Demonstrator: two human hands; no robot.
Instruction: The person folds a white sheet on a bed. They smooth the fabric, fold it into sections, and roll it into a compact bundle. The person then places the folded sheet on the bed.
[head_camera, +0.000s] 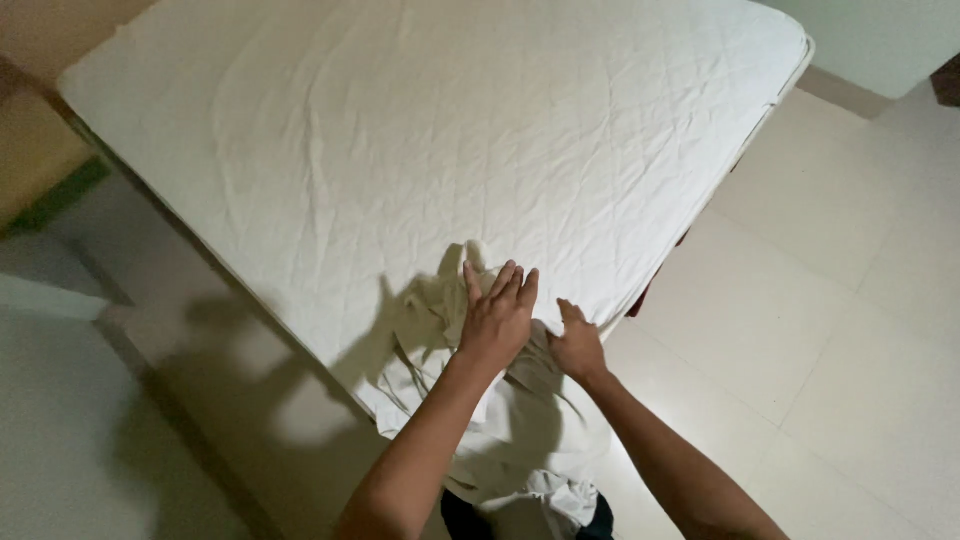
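Nearest to the camera, a bunch of white cloth (520, 450) hangs down in front of the person, below both forearms, and it goes up over the corner of the bed. It hangs there because only its upper part rests on the mattress; the rest has no support.

The left hand (497, 315) lies flat on the crumpled upper part of this cloth, palm down, fingers straight and a little spread. It grips nothing; it only presses the fabric against the bed, which I judge keeps it from sliding off the corner. Just to the right of it, the right hand (577, 345) is at the mattress edge, also on the cloth. Its fingers look partly bent, but I cannot tell if they pinch the fabric or only rest on it.

Beyond the fingertips of both hands, the mattress (480, 130) spreads far away, covered with a white quilted sheet that has soft wrinkles. Under the left hand a dark shadow falls on the sheet. To the right of the right hand and lower is a pale tiled floor (830, 330).
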